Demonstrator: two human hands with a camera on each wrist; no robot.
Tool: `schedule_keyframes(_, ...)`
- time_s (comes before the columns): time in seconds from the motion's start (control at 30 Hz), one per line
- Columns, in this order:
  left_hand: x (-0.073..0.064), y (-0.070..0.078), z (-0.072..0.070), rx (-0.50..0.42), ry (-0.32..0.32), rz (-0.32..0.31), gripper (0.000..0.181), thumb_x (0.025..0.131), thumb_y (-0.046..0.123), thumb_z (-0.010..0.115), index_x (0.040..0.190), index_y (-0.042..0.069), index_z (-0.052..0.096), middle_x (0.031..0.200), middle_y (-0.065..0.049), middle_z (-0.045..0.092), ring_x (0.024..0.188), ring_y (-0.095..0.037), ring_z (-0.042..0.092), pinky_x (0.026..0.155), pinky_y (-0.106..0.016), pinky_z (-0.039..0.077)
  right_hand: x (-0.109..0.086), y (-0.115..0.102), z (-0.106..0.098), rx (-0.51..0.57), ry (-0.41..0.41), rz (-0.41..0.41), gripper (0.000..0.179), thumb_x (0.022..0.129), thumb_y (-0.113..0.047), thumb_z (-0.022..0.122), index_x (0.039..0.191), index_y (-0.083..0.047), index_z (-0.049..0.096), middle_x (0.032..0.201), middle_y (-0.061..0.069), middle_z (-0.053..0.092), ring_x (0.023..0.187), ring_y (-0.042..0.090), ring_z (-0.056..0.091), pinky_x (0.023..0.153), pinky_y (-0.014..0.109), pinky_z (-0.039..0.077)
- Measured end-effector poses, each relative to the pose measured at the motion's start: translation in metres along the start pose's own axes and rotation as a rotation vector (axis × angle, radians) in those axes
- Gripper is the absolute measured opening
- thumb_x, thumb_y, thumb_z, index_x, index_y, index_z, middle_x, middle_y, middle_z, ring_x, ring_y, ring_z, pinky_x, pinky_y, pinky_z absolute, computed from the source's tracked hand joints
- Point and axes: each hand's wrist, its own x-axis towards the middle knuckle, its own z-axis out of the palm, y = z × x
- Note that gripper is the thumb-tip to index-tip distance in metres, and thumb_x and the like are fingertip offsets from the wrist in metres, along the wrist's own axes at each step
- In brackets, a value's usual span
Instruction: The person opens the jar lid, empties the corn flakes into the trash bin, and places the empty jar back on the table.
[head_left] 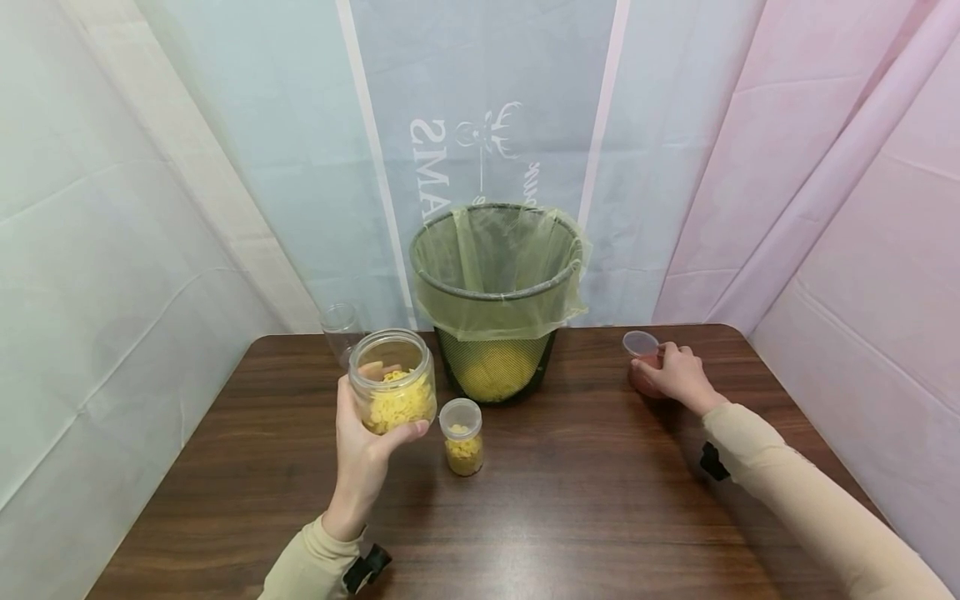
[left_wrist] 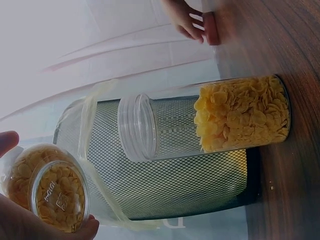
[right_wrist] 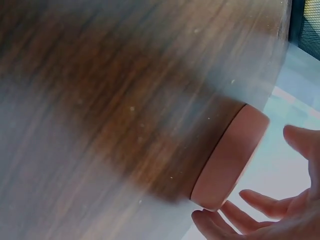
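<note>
My left hand (head_left: pixel 363 462) grips a wide clear jar (head_left: pixel 397 408) partly filled with yellow corn flakes, raised above the table with its uncovered mouth up. The left wrist view shows this jar's base (left_wrist: pixel 61 196). Standing just right of it is a smaller clear jar (left_wrist: pixel 240 117) of flakes. At the far right, my right hand (head_left: pixel 681 379) reaches to a thick pinkish round lid (right_wrist: pixel 232 157) on the table. Its thumb stands apart from the lid, and a fingertip appears to touch the lid's edge. Beside those fingers shows a clear round lid (head_left: pixel 641 342).
A mesh bin (head_left: pixel 497 321) lined with a pale yellow-green bag stands at the table's back middle, yellow showing through its lower mesh. Behind my left hand is another clear container (head_left: pixel 341 321). Fabric curtains (head_left: pixel 285 167) surround the dark wooden table (head_left: pixel 570 500).
</note>
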Motion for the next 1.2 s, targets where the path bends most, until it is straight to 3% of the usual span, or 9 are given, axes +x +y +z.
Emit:
schedule_keyframes(0.43,0.004,0.005,0.005,-0.019,0.001,0.005,0.078,0.059,-0.013,0.076,0.128,0.002,0.042,0.124,-0.014,0.056,0.106,-0.021,0.056,0.086,-0.023,0.047,-0.015,-0.012,-0.017,0.107,0.137,-0.029,0.053,0.096,-0.034,0.052,0.119,0.013,0.052,0.112,0.035,0.053,0.103,0.052,0.049,0.083,0.061,0.041)
schedule_keyframes(0.67,0.011,0.007,0.007,0.003,0.003,0.032,0.076,0.060,-0.010,0.078,0.127,0.005,0.046,0.121,-0.007,0.058,0.107,-0.021,0.056,0.088,-0.024,0.045,-0.022,-0.023,-0.026,0.152,0.226,-0.059,0.048,0.096,-0.038,0.051,0.117,0.005,0.057,0.110,0.026,0.059,0.095,0.042,0.057,0.074,0.055,0.045)
schedule_keyframes(0.93,0.020,0.012,0.011,-0.010,-0.009,0.053,0.077,0.061,-0.010,0.079,0.128,0.007,0.046,0.122,-0.007,0.058,0.109,-0.020,0.055,0.089,-0.024,0.046,-0.026,-0.041,-0.037,0.188,0.276,-0.119,0.042,0.096,-0.037,0.052,0.116,-0.001,0.059,0.108,0.020,0.064,0.095,0.037,0.063,0.075,0.053,0.048)
schedule_keyframes(1.2,0.027,0.017,0.015,-0.005,0.009,0.040,0.074,0.062,-0.008,0.079,0.126,0.013,0.048,0.117,-0.002,0.058,0.104,-0.021,0.054,0.085,-0.025,0.046,-0.029,-0.064,-0.052,0.199,0.307,-0.120,0.039,0.095,-0.039,0.053,0.114,-0.006,0.060,0.108,0.015,0.067,0.096,0.033,0.064,0.076,0.052,0.048)
